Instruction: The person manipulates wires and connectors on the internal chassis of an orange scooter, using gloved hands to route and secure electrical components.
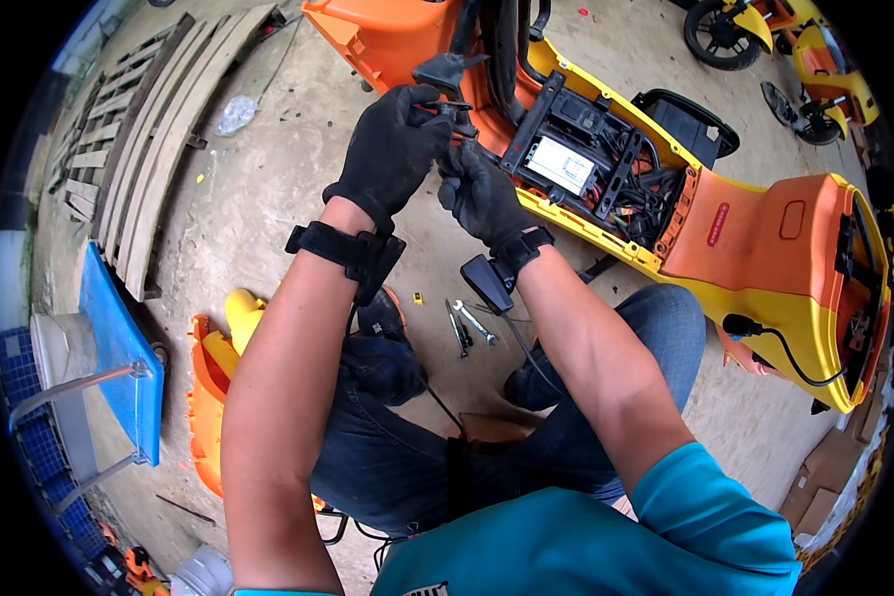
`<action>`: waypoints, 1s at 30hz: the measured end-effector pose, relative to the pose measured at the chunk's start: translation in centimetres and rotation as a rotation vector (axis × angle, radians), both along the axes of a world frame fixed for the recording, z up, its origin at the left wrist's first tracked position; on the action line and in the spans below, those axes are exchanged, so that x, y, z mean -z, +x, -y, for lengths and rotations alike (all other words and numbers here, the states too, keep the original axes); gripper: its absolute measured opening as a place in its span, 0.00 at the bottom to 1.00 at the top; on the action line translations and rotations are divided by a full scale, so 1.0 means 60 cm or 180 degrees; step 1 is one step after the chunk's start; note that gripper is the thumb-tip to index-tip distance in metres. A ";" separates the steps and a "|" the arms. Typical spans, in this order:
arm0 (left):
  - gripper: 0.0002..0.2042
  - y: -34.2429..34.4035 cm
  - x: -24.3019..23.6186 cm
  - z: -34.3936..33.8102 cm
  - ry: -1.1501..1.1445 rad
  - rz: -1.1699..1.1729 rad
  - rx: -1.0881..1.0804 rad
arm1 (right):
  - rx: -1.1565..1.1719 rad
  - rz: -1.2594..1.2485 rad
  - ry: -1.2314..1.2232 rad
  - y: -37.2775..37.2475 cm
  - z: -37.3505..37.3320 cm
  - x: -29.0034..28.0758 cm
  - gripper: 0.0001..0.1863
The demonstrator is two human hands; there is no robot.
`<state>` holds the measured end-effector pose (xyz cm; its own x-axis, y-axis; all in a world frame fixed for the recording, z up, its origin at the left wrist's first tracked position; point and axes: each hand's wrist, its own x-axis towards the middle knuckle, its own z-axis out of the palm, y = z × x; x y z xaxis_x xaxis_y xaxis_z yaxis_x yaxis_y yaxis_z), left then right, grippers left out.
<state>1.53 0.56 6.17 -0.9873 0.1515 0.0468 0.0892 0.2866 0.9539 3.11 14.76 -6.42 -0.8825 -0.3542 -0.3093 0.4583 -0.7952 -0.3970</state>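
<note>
Both my hands wear black gloves and meet in front of the orange front panel (372, 35) of a yellow-and-orange scooter. My left hand (392, 149) is closed, its fingertips at a small dark part (455, 106) with a bit of red; its kind is too small to tell. Just below and to the right, my right hand (482, 199) pinches at the same spot, and its fingers hide what they grip. Beside my right hand, the scooter's open body (606, 169) shows a silver box (563, 165), black brackets and bundled cables.
Wrenches (475, 323) lie on the concrete floor between my feet. An orange body panel (207, 417) lies to my left, near a blue board (124, 358) and wooden pallets (159, 129). A black cable (790, 353) hangs off the scooter's orange-and-yellow end. Other scooters (730, 30) stand at far right.
</note>
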 end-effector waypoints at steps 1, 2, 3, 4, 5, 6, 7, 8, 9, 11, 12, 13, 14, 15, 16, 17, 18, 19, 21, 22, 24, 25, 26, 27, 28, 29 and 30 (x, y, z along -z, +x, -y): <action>0.16 -0.002 0.000 -0.002 0.0047 -0.0032 -0.0055 | 0.0011 0.0055 -0.0020 -0.002 0.002 0.000 0.11; 0.16 -0.004 -0.001 -0.004 -0.0056 -0.0070 -0.0087 | 0.0014 0.0064 -0.0033 -0.004 0.005 0.000 0.11; 0.16 -0.005 -0.002 -0.005 -0.0157 -0.0112 -0.0118 | 0.0019 0.0069 -0.0044 -0.006 0.007 0.001 0.11; 0.16 -0.007 -0.003 -0.006 -0.0257 -0.0153 -0.0149 | 0.0024 0.0075 -0.0054 -0.007 0.009 0.002 0.11; 0.17 -0.007 -0.004 -0.007 -0.0337 -0.0205 -0.0178 | 0.0049 0.0078 -0.0004 -0.008 0.010 0.003 0.11; 0.17 -0.007 -0.005 -0.006 -0.0420 -0.0253 -0.0213 | 0.0068 0.0084 0.0043 -0.007 0.012 -0.001 0.11; 0.17 -0.007 -0.005 -0.006 -0.0504 -0.0302 -0.0248 | 0.0087 0.0089 0.0091 -0.007 0.014 -0.005 0.11; 0.19 -0.007 -0.006 -0.006 -0.0572 -0.0286 -0.0297 | 0.0134 0.0128 0.0142 -0.006 0.016 -0.009 0.11; 0.20 -0.007 -0.007 -0.005 -0.0643 -0.0268 -0.0354 | 0.0173 0.0169 0.0192 -0.006 0.019 -0.011 0.10; 0.23 -0.007 -0.004 -0.004 -0.0710 -0.0289 -0.0496 | 0.0222 0.0230 0.0233 -0.006 0.023 -0.016 0.10; 0.25 -0.008 -0.001 -0.005 -0.0704 -0.0332 -0.0584 | 0.0230 0.0247 0.0225 -0.007 0.024 -0.016 0.09; 0.26 -0.008 0.002 -0.004 -0.0698 -0.0375 -0.0672 | 0.0237 0.0265 0.0218 -0.008 0.026 -0.016 0.09; 0.27 -0.008 0.004 -0.001 -0.0743 -0.0381 -0.0710 | 0.0221 0.0251 0.0269 -0.009 0.028 -0.017 0.09; 0.29 -0.009 0.002 0.000 -0.0782 -0.0388 -0.0738 | 0.0214 0.0238 0.0325 -0.011 0.028 -0.016 0.09; 0.30 -0.009 0.000 0.000 -0.0822 -0.0394 -0.0767 | 0.0207 0.0225 0.0380 -0.012 0.028 -0.014 0.09; 0.30 -0.010 0.002 0.001 -0.0804 -0.0401 -0.0770 | 0.0180 0.0185 0.0421 -0.012 0.027 -0.013 0.09; 0.29 -0.012 0.003 0.001 -0.0786 -0.0411 -0.0778 | 0.0150 0.0141 0.0463 -0.012 0.026 -0.012 0.09; 0.29 -0.013 0.004 0.002 -0.0768 -0.0420 -0.0786 | 0.0119 0.0097 0.0504 -0.012 0.026 -0.011 0.10; 0.29 -0.015 0.005 0.001 -0.0751 -0.0420 -0.0793 | 0.0120 0.0101 0.0428 -0.013 0.026 -0.008 0.10; 0.29 -0.016 0.004 -0.001 -0.0741 -0.0421 -0.0793 | 0.0124 0.0102 0.0391 -0.014 0.025 -0.008 0.11; 0.27 -0.018 0.006 -0.005 -0.0664 -0.0318 -0.0815 | 0.0134 0.0125 0.0393 -0.016 0.023 -0.006 0.11; 0.26 -0.020 0.007 -0.006 -0.0628 -0.0266 -0.0830 | 0.0135 0.0138 0.0392 -0.017 0.023 -0.006 0.11; 0.26 -0.024 0.013 -0.006 -0.0560 -0.0284 -0.0782 | 0.0118 0.0132 0.0390 -0.018 0.022 -0.005 0.11; 0.25 -0.027 0.019 -0.006 -0.0491 -0.0302 -0.0730 | 0.0105 0.0126 0.0389 -0.019 0.022 -0.005 0.11; 0.24 -0.030 0.024 -0.005 -0.0423 -0.0320 -0.0679 | 0.0092 0.0121 0.0387 -0.019 0.022 -0.006 0.11; 0.24 -0.031 0.029 -0.003 -0.0384 -0.0264 -0.0638 | 0.0100 0.0118 0.0397 -0.019 0.023 -0.006 0.11; 0.24 -0.032 0.030 -0.003 -0.0345 -0.0204 -0.0592 | 0.0113 0.0119 0.0408 -0.018 0.023 -0.007 0.11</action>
